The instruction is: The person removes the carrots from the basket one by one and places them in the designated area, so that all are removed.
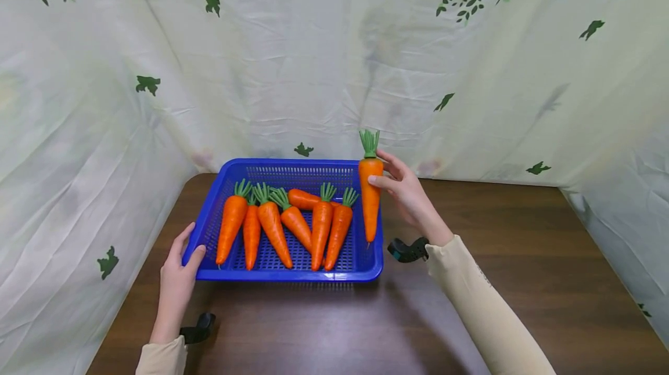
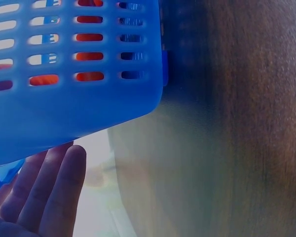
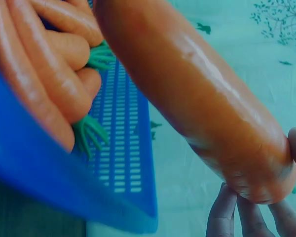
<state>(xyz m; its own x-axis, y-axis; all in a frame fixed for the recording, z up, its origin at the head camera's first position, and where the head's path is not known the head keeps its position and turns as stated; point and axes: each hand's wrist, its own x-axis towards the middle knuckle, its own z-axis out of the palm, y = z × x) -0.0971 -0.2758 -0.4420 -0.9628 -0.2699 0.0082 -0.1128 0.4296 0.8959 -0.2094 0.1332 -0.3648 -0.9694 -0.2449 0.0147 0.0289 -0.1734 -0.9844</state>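
Note:
Between thumb and fingers my right hand (image 1: 405, 189) pinches a carrot (image 1: 370, 189) near its green top, tip pointing down, over the right end of a blue plastic basket (image 1: 292, 276). In the right wrist view that carrot (image 3: 202, 103) fills the middle, with fingertips at its thick end. My left hand (image 1: 176, 270) holds the basket's left rim, thumb on top. From the left wrist view, its fingers (image 2: 64, 192) lie under the rim beside the slotted wall (image 2: 89, 106). Several carrots (image 1: 272, 230) lie in the basket, mostly with green tops toward the back; one lies crosswise behind.
The basket stands on a brown wooden table (image 1: 502, 259), near its back edge. A pale cloth (image 1: 313, 61) with a leaf print hangs behind and along both sides. Dark bands with small devices (image 1: 409, 250) sit on both wrists.

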